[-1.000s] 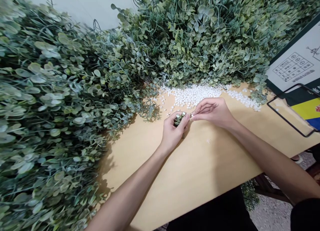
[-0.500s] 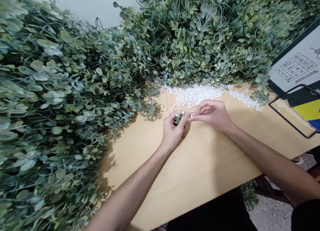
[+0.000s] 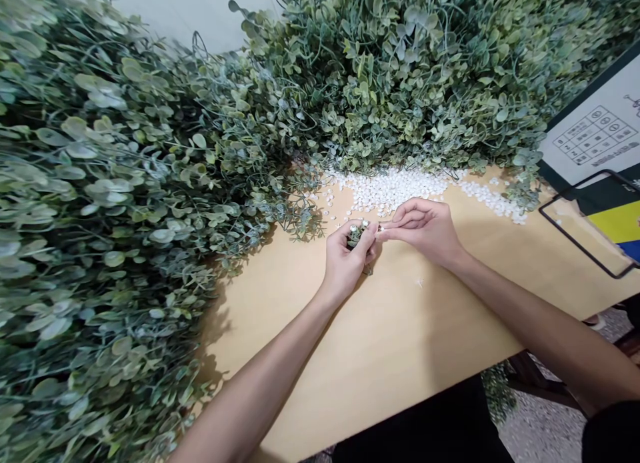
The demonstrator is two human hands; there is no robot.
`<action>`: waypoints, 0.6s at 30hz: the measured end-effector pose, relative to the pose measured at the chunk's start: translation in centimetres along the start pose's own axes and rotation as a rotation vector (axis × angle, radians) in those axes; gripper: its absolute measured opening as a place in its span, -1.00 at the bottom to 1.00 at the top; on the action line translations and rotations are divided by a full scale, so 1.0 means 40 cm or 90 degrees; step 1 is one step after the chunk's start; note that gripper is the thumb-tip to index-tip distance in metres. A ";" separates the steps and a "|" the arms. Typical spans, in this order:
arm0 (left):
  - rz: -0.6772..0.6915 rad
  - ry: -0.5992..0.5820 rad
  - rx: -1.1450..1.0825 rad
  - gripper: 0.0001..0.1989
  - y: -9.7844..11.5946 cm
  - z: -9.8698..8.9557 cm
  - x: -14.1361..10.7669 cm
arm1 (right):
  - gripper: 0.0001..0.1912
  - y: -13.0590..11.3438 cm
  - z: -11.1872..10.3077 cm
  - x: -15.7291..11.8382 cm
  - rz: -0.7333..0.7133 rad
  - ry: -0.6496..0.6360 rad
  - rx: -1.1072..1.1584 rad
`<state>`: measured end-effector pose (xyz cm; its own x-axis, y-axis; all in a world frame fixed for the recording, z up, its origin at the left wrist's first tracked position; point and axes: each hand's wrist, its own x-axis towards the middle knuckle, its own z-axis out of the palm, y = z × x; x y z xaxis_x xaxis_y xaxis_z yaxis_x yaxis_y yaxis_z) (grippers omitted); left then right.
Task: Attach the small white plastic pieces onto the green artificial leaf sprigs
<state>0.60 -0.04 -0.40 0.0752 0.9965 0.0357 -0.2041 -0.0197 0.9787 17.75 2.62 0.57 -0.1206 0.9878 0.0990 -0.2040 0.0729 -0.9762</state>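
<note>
The left hand [image 3: 343,263] has its grip closed round a small green sprig [image 3: 355,235], the thumb laid over it and some leaves and white dots showing between thumb and fingers. A bit of stem hangs out below that hand. The right hand [image 3: 430,233] has thumb and fingertips pinched together on what looks like a tiny white piece [image 3: 381,228], just beside the left thumb; whether the piece touches the sprig is too small to tell.

What has just changed is slight — the right fingertips have come a little nearer the left thumb, so the pinched piece now sits right by the held sprig, and both hands work at one spot.

Just beyond the hands, a spread of white bits [image 3: 390,189] lies on the bench [image 3: 350,369], with a smaller trail [image 3: 493,199] to its right. Nearer the person, a thin pale scrap [image 3: 420,283] lies by itself. A thick bank of foliage [image 3: 125,183] runs along the left and far sides, up against a pale wall [image 3: 150,9]. At the far right a board [image 3: 595,136] with a printed grid leans at a slant — a black wire frame [image 3: 541,210] and a yellow and blue panel [image 3: 617,219] are near its foot
</note>
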 end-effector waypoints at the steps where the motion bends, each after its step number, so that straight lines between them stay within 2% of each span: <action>1: 0.003 -0.003 0.000 -0.59 0.000 0.000 0.000 | -0.49 0.001 0.000 0.000 0.002 0.000 0.004; 7: 0.010 -0.012 0.009 -0.60 0.007 0.003 -0.004 | -0.48 0.005 0.000 0.000 0.022 -0.013 0.013; 14: 0.029 0.031 0.019 -0.67 0.003 0.007 -0.001 | -0.50 -0.014 -0.003 0.009 -0.004 -0.034 0.008; 18: 0.060 0.081 0.011 -0.67 -0.004 0.003 0.007 | -0.49 -0.023 -0.014 0.017 -0.014 -0.038 -0.001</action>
<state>0.77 0.24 -0.52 -0.0675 0.9924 0.1033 -0.1870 -0.1143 0.9757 18.42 3.29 1.44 -0.1746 0.9759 0.1312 -0.2063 0.0940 -0.9740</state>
